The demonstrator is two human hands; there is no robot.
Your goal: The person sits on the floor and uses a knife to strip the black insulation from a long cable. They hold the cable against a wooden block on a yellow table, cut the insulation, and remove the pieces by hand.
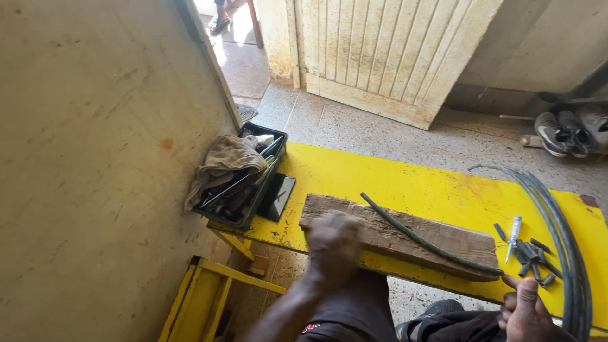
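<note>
A worn wooden board (443,239) lies on a yellow bench (411,183). A black cable (418,237) runs diagonally across the board. My left hand (334,244) is blurred, with curled fingers, over the board's near left edge; whether it holds anything is unclear. My right hand (525,310) is at the bench's near edge, thumb and fingers pinched on the cable's right end. Several short grey cut pieces (532,258) and a small screwdriver (513,234) lie just beyond that hand.
A black tool tray (273,152) with a cloth (225,161) stands at the bench's left end, a dark flat phone (278,196) beside it. A bundle of grey cables (563,247) arcs over the right end. Wall at left, yellow frame (202,297) below, shoes (563,133), wooden door (386,57).
</note>
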